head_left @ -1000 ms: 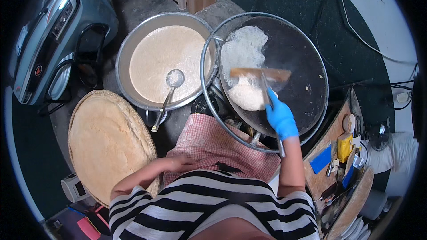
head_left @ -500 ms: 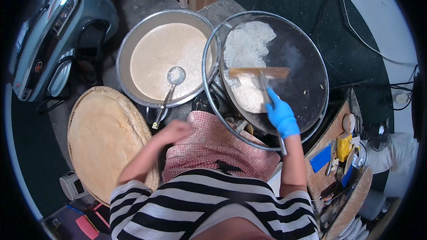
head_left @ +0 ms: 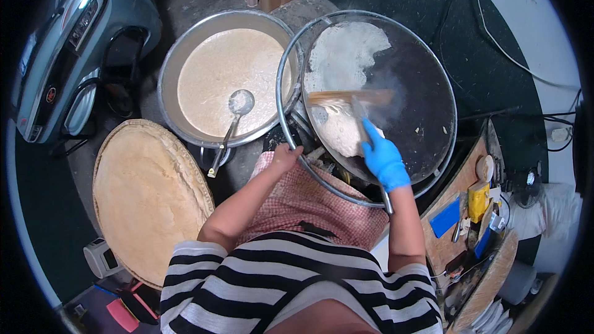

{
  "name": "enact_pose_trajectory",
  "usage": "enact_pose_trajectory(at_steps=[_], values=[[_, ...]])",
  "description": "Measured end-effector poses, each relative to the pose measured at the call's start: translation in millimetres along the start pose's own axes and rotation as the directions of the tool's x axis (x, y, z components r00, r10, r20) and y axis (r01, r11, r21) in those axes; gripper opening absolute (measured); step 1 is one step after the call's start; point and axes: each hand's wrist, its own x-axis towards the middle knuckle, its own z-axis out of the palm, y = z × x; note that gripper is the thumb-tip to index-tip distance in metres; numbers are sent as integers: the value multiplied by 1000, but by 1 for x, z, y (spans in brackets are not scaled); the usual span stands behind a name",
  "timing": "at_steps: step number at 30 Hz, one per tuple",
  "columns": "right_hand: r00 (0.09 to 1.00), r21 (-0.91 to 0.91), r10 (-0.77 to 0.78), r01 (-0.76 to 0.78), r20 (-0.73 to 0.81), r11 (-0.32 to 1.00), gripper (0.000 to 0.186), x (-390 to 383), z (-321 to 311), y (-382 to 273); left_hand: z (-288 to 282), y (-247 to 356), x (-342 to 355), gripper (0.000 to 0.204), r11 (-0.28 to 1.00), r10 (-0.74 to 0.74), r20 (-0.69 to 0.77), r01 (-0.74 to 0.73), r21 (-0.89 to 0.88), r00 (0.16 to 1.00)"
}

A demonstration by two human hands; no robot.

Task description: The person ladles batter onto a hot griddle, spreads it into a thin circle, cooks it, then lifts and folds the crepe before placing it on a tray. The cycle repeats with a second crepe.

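My right hand, in a blue glove, is closed round the long handle of a wooden batter spreader. Its wide blade stands on the round black griddle, against a mound of pale batter. Beyond the blade, a thin white layer of batter covers the griddle's upper left. My bare left hand is at the metal ring around the griddle, its fingers closed on the near left part. Faint steam hangs over the griddle beside the blade.
Left of the griddle stands a large metal pot of batter with a ladle resting in it. Nearer lies a broad round stack of thin flatbreads. A scooter stands far left. Tools and boxes clutter a wooden board at right.
My left hand has moved right and up from over the apron to the metal ring and closed on it. The spreader has shifted slightly left, and the batter mound's shape has changed.
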Motion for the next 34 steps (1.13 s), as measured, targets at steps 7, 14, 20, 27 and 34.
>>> enact_pose_trajectory(at_steps=[7,14,20,27,34], values=[[986,-110,102,-87,134,990,59,-40,-12,15,-42,29,51,21,992,-10,29,14,-129,1000],[999,-6,50,-50,19,999,53,14,6,-7,-49,49,105,53,927,357,-382,-274,255,852],[981,-125,131,-114,143,986,60,-36,-11,5,-41,16,31,74,950,86,-207,-143,-278,975],[999,-1,41,-41,-7,999,53,19,3,-15,40,-56,-19,33,979,190,-53,-193,-63,980],[986,-68,-28,39,162,997,68,-35,-7,30,1,-10,8,31,955,-61,80,81,-284,995]])
